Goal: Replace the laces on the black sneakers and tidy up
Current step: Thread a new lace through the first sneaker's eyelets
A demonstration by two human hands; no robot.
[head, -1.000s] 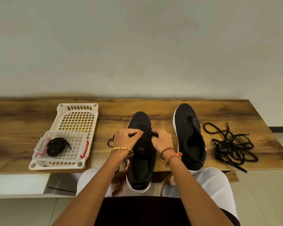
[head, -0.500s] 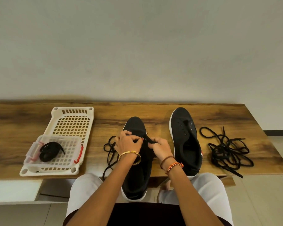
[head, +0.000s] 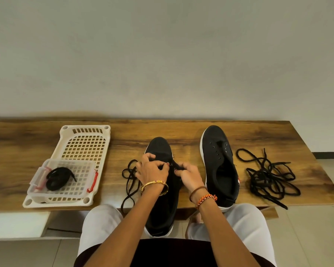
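Two black sneakers with white soles lie on the wooden bench. The left sneaker (head: pixel 160 149) sits in front of me, its heel hanging over the bench edge. My left hand (head: pixel 151 168) and my right hand (head: pixel 189 174) meet over its eyelets, each pinching the black lace (head: pixel 129 176) threaded there. The lace's loose length trails left of the shoe and over the bench edge. The right sneaker (head: pixel 219 160) stands unlaced, its eyelets bare. A tangled pile of black laces (head: pixel 268 178) lies to its right.
A cream plastic basket (head: pixel 85 143) rests at the left of the wooden bench (head: pixel 181 132), with a clear lidless box (head: pixel 64 182) in it holding a coiled black lace (head: pixel 56 178). A wall rises right behind the bench. Tiled floor shows at the right.
The lace has been drawn out to the left of the left sneaker, more of it now lying on the bench. Both hands stay at the eyelets, shifted slightly up the shoe.
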